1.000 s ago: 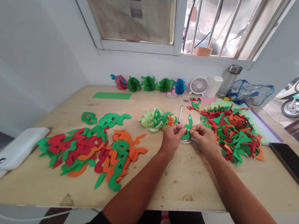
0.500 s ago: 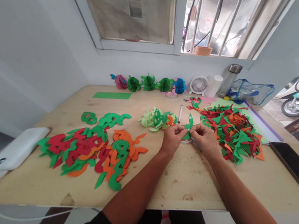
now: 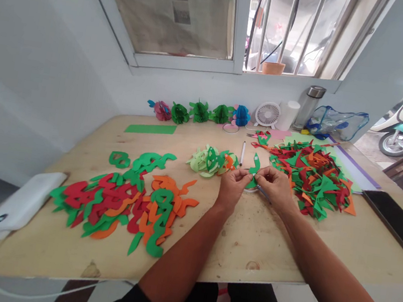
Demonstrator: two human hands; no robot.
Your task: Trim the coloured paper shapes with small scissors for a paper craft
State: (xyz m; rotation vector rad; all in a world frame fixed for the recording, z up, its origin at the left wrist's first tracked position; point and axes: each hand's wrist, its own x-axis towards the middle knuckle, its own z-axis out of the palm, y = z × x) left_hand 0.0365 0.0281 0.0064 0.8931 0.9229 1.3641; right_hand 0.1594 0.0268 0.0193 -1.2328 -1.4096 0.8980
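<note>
A pale wooden tabletop (image 3: 247, 249) spreads before me. Red, green and orange cutouts (image 3: 114, 198) lie at eight o'clock, a phone (image 3: 397, 224) at three. My left hand (image 3: 231, 188) and right hand (image 3: 278, 188) each pinch the curvy green paper piece (image 3: 256, 162), this double grip at the centre. Beyond, a pen (image 3: 242, 153) rests at eleven; paper figures (image 3: 200, 112) line the wall (image 3: 138, 88) between ten and twelve.

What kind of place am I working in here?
Probably a craft corner in a home or small shop: a wooden table with cut-paper pieces, finished-looking paper figures, and a barred window above.
</note>
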